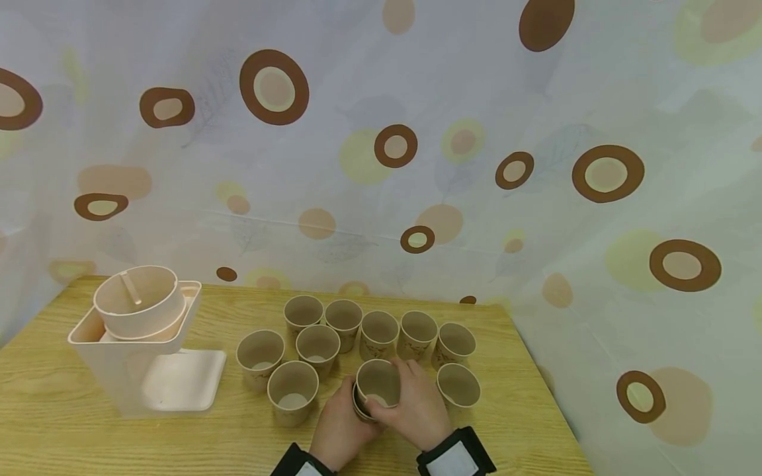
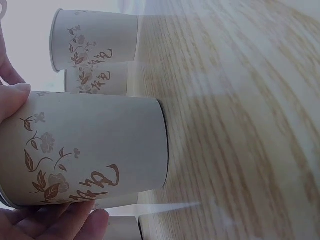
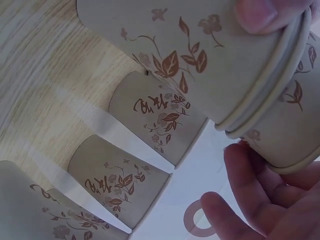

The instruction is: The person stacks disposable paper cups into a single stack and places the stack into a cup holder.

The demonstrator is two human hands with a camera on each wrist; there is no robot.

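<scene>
Near the table's front, my left hand [image 1: 344, 428] grips a small stack of beige paper cups [image 3: 175, 55] printed with brown leaves and flowers. Two rims show together at the top of that stack in the right wrist view. A further paper cup [image 1: 378, 381] sits partly inside it, its rim standing higher, and my right hand [image 1: 420, 408] holds this one near its rim. In the left wrist view the gripped lower cup [image 2: 90, 147] stands upright at the wooden surface, with fingers [image 2: 65, 222] wrapped around its upper part.
Several single paper cups stand upright around the hands: a back row [image 1: 379, 327], two at the left front [image 1: 293, 390], one at the right [image 1: 458, 385]. Farther left are a pale plastic bin [image 1: 113, 370] with a round container [image 1: 139, 297] in it and a white tray [image 1: 190, 380]. A patterned curtain [image 1: 333, 172] hangs behind the table.
</scene>
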